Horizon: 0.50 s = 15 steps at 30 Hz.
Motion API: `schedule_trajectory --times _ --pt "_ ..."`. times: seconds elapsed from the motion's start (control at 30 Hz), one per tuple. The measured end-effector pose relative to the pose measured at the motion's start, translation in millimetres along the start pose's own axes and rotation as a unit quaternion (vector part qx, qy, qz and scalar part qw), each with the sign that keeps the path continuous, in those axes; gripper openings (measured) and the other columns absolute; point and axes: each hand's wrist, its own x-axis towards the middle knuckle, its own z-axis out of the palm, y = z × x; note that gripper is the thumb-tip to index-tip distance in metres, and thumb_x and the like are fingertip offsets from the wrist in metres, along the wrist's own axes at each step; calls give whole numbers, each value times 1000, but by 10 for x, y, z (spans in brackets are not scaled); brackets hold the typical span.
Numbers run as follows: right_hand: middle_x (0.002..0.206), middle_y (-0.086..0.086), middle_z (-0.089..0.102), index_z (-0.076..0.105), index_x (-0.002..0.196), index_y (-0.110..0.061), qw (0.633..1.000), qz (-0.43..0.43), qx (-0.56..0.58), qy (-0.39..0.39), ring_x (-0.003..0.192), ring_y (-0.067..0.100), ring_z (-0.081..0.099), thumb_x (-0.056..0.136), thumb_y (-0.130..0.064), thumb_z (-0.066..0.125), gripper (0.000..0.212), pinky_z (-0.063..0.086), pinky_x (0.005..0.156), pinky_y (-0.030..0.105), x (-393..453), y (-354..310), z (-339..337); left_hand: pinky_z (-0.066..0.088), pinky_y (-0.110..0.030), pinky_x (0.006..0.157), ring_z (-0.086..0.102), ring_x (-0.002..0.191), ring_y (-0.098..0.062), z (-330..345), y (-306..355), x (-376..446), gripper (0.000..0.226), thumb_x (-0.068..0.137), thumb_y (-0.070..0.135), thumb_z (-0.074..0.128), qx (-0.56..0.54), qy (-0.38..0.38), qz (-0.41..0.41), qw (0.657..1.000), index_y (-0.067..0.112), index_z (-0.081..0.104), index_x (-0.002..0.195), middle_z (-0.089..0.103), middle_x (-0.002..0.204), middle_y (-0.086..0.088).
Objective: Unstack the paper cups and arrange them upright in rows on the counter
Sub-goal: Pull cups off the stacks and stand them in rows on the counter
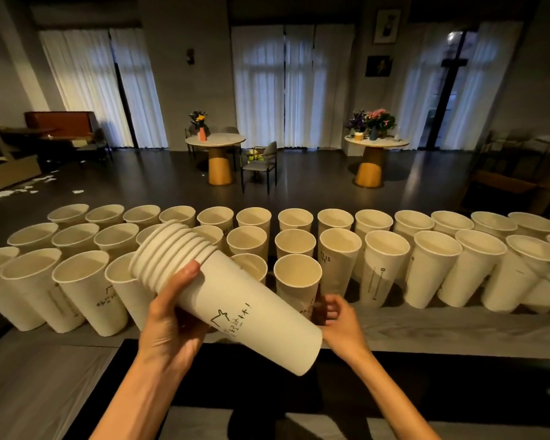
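Note:
My left hand (172,315) grips a stack of nested white paper cups (235,300), tilted with the rims pointing up and left and the base down and right. My right hand (337,322) is behind the stack's base, fingers curled at the lower side of an upright cup (297,277) standing in the front row; whether it grips that cup is unclear. Upright white cups fill three rows on the grey counter (426,328): the back row (296,219), the middle row (340,246) and a front row (80,277) that runs from the left to the cup by my right hand.
A dark recess (458,392) lies in front of the counter, near me. The counter's front strip right of my right hand is bare. Beyond the counter are two round tables with flowers (215,139) (377,142), a chair and curtained windows.

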Motion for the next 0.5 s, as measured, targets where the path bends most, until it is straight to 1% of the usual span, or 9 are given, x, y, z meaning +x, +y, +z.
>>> schedule_trajectory --times 0.03,0.07,0.1,0.13,0.2,0.23,0.3,0.4,0.5 --pt "105 2 70 64 106 -15 1000 7 2 18 99 19 67 64 -28 92 52 57 85 31 -72 -42 -62 60 -49 89 66 121 -33 27 -38 -1 82 51 26 86 2 -11 -15 1000 7 65 129 70 128 -17" --pt "98 7 72 69 101 -14 999 16 28 -4 92 21 69 68 -38 87 44 57 78 29 -152 -97 -128 60 -49 88 67 119 -34 56 -82 3 82 51 25 85 2 -22 -29 999 6 65 129 71 127 -19" --pt "97 9 72 74 99 -14 992 58 89 -75 90 22 68 74 -49 78 44 55 76 29 -253 -200 -172 61 -49 87 69 114 -34 90 -125 10 80 51 23 85 -4 -40 -47 998 5 67 126 72 124 -20" --pt "103 12 71 77 105 -14 960 118 173 -188 94 24 66 83 -58 64 51 55 81 32 -367 -300 -188 62 -49 83 73 107 -32 128 -169 9 73 50 21 84 -4 -63 -67 996 4 71 119 73 119 -20" --pt "122 23 60 63 132 -9 881 138 269 -363 108 32 59 92 -73 35 80 48 95 42 -547 -430 -173 64 -42 72 77 91 -27 180 -247 10 61 45 19 84 19 -108 -93 990 3 77 104 77 108 -19" --pt "124 25 57 53 140 -7 863 131 277 -402 107 32 59 91 -76 30 87 49 93 41 -581 -452 -158 64 -38 68 77 88 -25 210 -271 18 67 42 18 86 35 -124 -98 987 3 76 106 77 107 -18" --pt "114 20 61 49 139 -6 858 113 245 -437 93 25 66 88 -74 43 85 55 83 34 -667 -498 -137 64 -37 71 75 93 -25 234 -291 63 87 37 18 90 54 -134 -90 985 2 69 120 75 114 -18" --pt "112 17 66 49 135 -4 905 74 184 -376 92 24 70 82 -60 69 80 58 84 36 -858 -525 -182 64 -39 82 71 99 -27 274 -290 104 92 43 21 85 73 -161 -78 981 3 64 130 72 120 -19" --pt "130 4 64 52 139 -17 973 15 40 -225 117 18 64 71 -39 84 78 51 103 40 -954 -502 -293 62 -39 83 73 101 -23 280 -303 115 82 45 15 86 96 -162 -41 981 14 67 124 75 119 -13"
